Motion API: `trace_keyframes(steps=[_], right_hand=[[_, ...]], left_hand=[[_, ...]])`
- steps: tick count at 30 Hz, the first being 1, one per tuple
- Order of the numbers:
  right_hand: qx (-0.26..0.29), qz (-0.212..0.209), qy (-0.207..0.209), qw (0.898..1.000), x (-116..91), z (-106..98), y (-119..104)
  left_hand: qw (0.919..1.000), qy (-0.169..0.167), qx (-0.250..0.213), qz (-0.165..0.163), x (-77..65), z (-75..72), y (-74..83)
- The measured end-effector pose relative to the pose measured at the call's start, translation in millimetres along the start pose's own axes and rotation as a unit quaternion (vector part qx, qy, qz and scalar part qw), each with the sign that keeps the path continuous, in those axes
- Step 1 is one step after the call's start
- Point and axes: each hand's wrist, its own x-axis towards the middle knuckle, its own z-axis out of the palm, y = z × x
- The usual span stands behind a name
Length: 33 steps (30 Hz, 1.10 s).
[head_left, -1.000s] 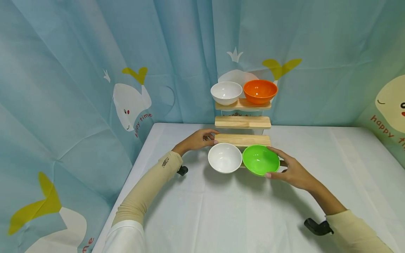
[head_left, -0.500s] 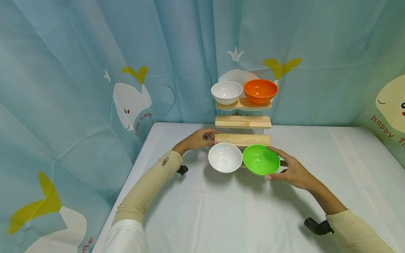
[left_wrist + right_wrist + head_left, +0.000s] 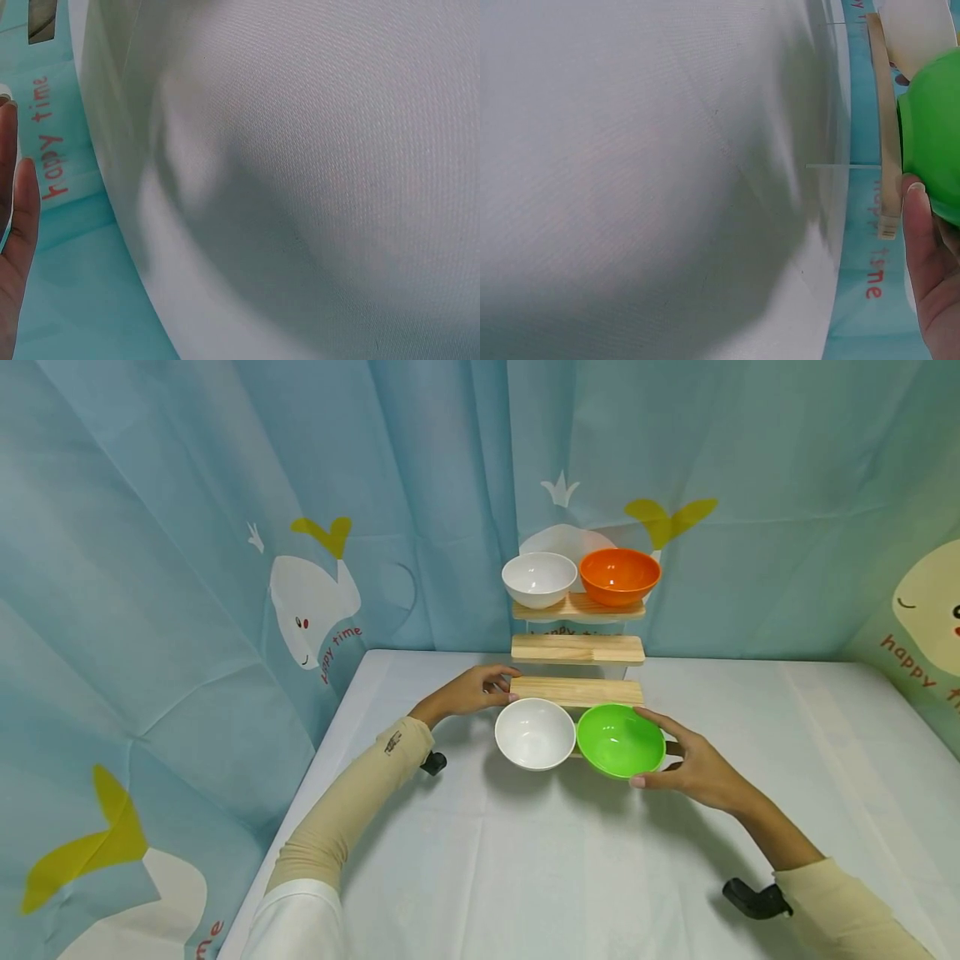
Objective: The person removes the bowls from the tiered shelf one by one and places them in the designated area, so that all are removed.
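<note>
- Four bowls in my feed, and the one that counts is the green bowl (image 3: 621, 741): right end of the lowest step (image 3: 576, 753), just inward of the right hand (image 3: 701, 768).
- Right hand has it, thumb at the near side, index finger over the far side, a proper grasp from the outer edge. Nearer hand by far.
- Round bowl, so no long axis to line up; the step beneath runs left to right, and I judge any shift along it has to follow that line.
- Over on the wrist feed, the bowl's foot lies right up against the board. Is the board taking the weight? Can't tell from here.
- Left hand (image 3: 465, 692) is across the way, thumb and fingers curled at the left end of the third step (image 3: 577, 691), pinching the wooden rack (image 3: 577, 648) there.
- Lower white bowl (image 3: 535, 734) sits between the two hands, left of the green one, rims touching or just beside; I can't split it.
- Up top, the upper white bowl (image 3: 539, 580) on the left, orange bowl (image 3: 620, 577) on the right, sharing the highest board.
- All four stand mouth up, and I see only glossy inner walls, no contents.
</note>
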Motion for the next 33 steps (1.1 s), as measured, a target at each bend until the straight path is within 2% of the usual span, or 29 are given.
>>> trace_keyframes(steps=[10,19,33], right_hand=[[0.004,-0.001,0.001,1.000,0.5,0.5,3.0],[0.014,-0.018,-0.002,1.000,0.8,0.7,2.2],[0.001,-0.006,0.002,1.000,2.0,2.0,4.9]], left_hand=[[1.0000,0.002,-0.003,0.001,1.9,1.3,-3.0],[1.0000,-0.001,-0.008,-0.006,2.4,1.4,-3.5],[0.9999,0.004,-0.012,-0.004,3.1,1.9,-4.9]])
